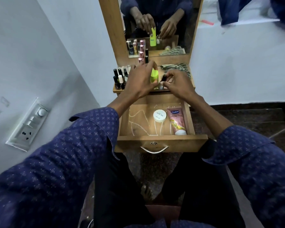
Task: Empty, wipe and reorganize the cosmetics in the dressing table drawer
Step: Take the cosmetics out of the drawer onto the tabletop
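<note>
Fingers (152, 65) of the left hand (139, 79) curl round a neon-yellow bottle (154, 76) and hold it upright over the table (171, 62), thumb low on its front. Beside it, the right hand (178, 83) pinches a small dark bottle (162, 80) with a silvery neck, its fingers bent tight around the cap; the two hands almost touch. Both bottles are at the front of the table top, just behind the open drawer (156, 140).

Left of the hands stands a cluster of nail polish bottles (119, 79), upright and close together, with a few pink-capped tubes (141, 60) behind them near the mirror (156, 25). A striped cloth (176, 67) lies crumpled on the right part of the table.

Down in the drawer, pulled well out, a round white jar (159, 115) sits near the middle and a pink tube (177, 120) lies lengthwise along the right wall, white cap toward the front. White streaks mark the drawer's wooden floor on the left half. A curved metal handle (154, 149) hangs on the drawer front. On the left wall a white switch panel (28, 125) is mounted.
</note>
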